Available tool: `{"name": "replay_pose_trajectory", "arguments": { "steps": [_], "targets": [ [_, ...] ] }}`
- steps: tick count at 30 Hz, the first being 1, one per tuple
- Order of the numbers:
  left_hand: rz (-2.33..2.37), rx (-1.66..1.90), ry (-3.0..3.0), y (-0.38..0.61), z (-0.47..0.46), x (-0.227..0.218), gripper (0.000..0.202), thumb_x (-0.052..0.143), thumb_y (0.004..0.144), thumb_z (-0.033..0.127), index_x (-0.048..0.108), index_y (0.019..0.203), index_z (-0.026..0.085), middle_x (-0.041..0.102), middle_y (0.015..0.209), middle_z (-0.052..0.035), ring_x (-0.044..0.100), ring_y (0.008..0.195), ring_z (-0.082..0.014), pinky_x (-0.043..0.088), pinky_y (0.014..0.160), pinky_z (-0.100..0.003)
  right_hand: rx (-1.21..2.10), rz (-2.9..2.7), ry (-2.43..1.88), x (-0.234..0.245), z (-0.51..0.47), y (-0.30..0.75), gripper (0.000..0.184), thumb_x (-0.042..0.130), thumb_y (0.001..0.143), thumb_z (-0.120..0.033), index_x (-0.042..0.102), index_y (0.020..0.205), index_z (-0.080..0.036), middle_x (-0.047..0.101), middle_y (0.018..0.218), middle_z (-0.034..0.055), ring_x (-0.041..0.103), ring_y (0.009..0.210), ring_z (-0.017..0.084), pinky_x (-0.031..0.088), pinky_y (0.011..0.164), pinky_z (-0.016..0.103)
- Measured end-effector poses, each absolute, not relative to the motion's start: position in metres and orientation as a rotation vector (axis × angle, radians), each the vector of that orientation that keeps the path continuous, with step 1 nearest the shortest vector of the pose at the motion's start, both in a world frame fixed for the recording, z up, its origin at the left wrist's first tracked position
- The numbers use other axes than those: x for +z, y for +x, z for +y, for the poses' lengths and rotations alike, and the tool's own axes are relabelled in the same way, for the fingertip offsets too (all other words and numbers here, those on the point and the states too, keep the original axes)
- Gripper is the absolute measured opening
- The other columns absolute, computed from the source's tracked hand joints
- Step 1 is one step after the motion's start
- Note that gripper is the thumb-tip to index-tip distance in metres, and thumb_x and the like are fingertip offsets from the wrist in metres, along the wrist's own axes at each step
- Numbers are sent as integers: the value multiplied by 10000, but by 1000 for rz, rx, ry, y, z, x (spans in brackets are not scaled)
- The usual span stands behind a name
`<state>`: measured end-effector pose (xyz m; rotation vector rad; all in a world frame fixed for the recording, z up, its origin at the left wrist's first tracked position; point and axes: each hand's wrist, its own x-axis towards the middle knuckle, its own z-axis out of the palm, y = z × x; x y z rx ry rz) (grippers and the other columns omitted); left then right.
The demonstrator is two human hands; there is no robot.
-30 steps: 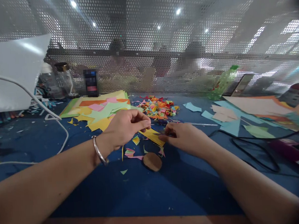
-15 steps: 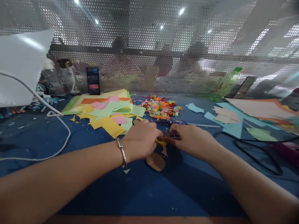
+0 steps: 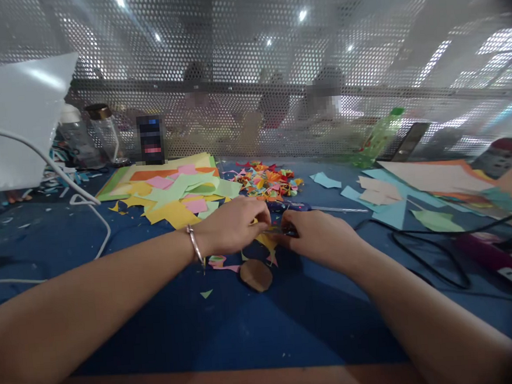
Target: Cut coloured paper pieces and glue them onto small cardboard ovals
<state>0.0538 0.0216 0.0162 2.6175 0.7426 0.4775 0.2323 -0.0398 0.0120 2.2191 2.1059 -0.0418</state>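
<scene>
My left hand [image 3: 240, 222], with a silver bangle at its wrist, is closed with the fingertips pinching a small piece of yellow paper [image 3: 266, 241]. Facing it, my right hand [image 3: 318, 233] curls around the dark handles of what look like scissors [image 3: 291, 231]; the blades are mostly hidden between the hands. Just below lies a round brown cardboard disc [image 3: 256, 275], with pink paper scraps [image 3: 224, 267] beside it. A tool with a dark blue handle and a thin metal shaft [image 3: 336, 210] rests behind my right hand.
Coloured paper sheets [image 3: 174, 189] are piled back left, next to a heap of bright paper snippets [image 3: 268, 181]. Blue and pale paper [image 3: 389, 212] lies right, near a black cable [image 3: 419, 262] and a purple power strip [image 3: 497, 260]. Bottles, a phone [image 3: 151, 139] and a perforated screen [image 3: 246, 52] stand behind.
The view has shifted slightly right. My left hand has lifted a little and turned, uncovering pink scraps beside the cardboard disc. Both hands stay close together around the yellow paper.
</scene>
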Motion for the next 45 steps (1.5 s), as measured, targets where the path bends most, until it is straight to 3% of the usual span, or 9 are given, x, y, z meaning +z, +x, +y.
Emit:
{"name": "replay_pose_trajectory", "arguments": {
  "steps": [3,9,17,21,26,34,41,45],
  "targets": [
    [833,663,2173,46,20,23,95,594,869,229,641,892,150,664,825,-30,581,735,-137,449,695,-286,-50,2105,2218,12,-41,232,342,474,904,-534,620,940,-227,729,929,86,680,883,313,297,547,309],
    [888,826,1440,31,9,17,67,676,813,161,628,810,115,686,749,-36,616,668,-96,468,650,-241,-40,2128,2171,11,-44,227,319,483,908,-506,622,952,-223,736,916,89,690,872,320,315,561,320],
    [852,917,1164,26,4,10,165,720,758,51,598,855,105,703,688,-42,656,612,-93,504,604,-205,120,2137,2178,12,-52,219,273,510,917,-461,644,972,-230,736,825,67,704,792,316,332,540,316],
    [862,954,1110,27,0,11,196,716,753,12,574,843,113,684,669,-20,657,585,-93,523,594,-202,373,2581,2163,10,-58,216,260,559,922,-432,630,1067,-227,729,916,47,695,741,232,412,560,305],
    [883,944,1073,31,-6,12,206,691,788,14,542,872,127,675,653,-8,665,582,-100,560,645,-236,579,3217,1676,7,-65,207,196,551,960,-296,616,1115,-194,718,932,61,687,798,197,482,645,290],
    [866,870,1118,32,-12,11,256,695,766,-14,530,887,139,636,589,33,634,515,-91,531,576,-211,52,3540,1592,2,-60,205,117,541,941,-140,643,921,-195,666,879,49,637,795,149,501,717,272],
    [846,790,1212,31,-13,11,239,689,776,16,541,909,149,681,628,8,653,537,-99,545,613,-240,-353,3369,1989,7,-59,203,94,560,921,-234,636,870,-213,661,942,70,618,843,184,495,658,278],
    [832,790,1294,31,-14,12,233,650,763,-5,555,899,157,686,629,14,662,561,-104,541,625,-240,-716,3170,2180,7,-60,201,113,583,897,-304,634,856,-212,657,854,38,592,680,152,473,586,265]
  ]
}}
